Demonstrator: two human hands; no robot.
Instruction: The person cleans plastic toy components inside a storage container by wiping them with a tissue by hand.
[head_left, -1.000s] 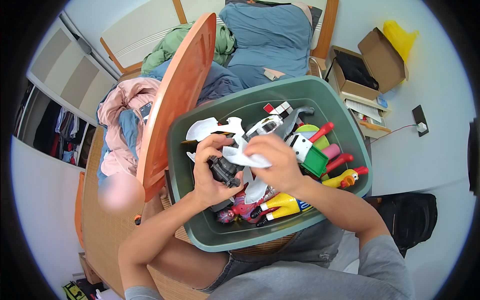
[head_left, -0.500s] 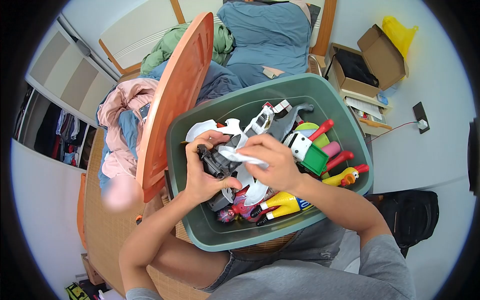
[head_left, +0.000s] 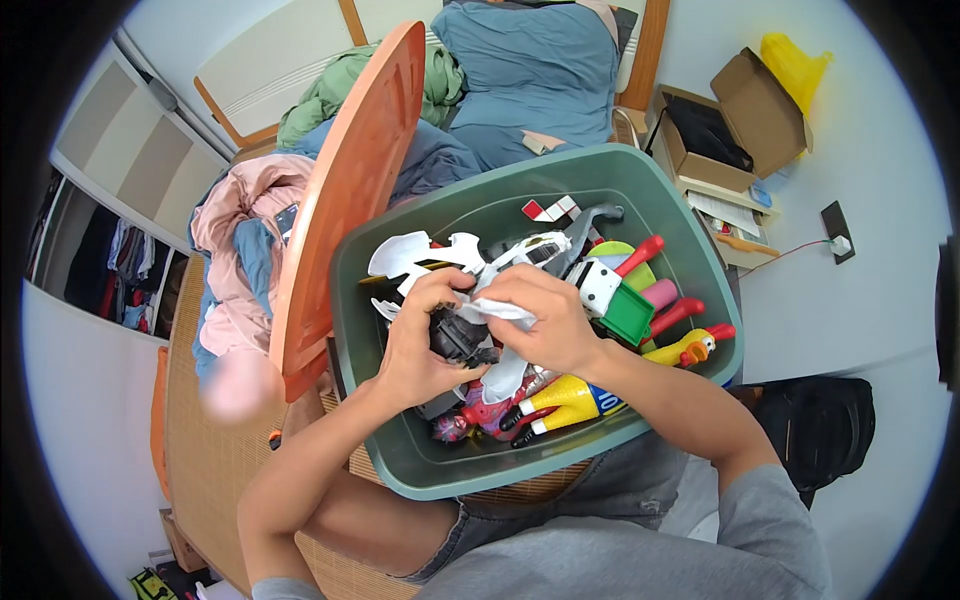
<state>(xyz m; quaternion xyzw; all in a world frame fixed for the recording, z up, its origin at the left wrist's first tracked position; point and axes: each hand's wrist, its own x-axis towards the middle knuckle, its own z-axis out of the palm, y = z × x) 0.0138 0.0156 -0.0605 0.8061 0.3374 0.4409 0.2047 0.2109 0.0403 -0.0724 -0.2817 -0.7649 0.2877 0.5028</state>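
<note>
Above an open green plastic bin (head_left: 640, 185), my left hand (head_left: 412, 350) is wrapped round a dark grey plastic toy part (head_left: 460, 338); its exact kind is unclear. My right hand (head_left: 552, 318) pinches a crumpled white tissue (head_left: 500, 311) against the upper side of that part. White plastic shell pieces (head_left: 402, 252) lie in the bin behind my left hand. Below the hands rests a red and purple toy figure (head_left: 490, 415), beside a yellow rubber chicken (head_left: 572, 402). A green and white toy (head_left: 625, 317) sits right of my right hand.
An orange lid (head_left: 345, 190) stands on edge against the bin's left side. Bedding (head_left: 530, 80) lies behind the bin. At the right are an open cardboard box (head_left: 765, 110), a wall socket with a red cable (head_left: 838, 238) and a black bag (head_left: 820, 435).
My left hand has turned the dark toy part and moved slightly right, closer to my right hand. The tissue stays pinched in my right hand.
</note>
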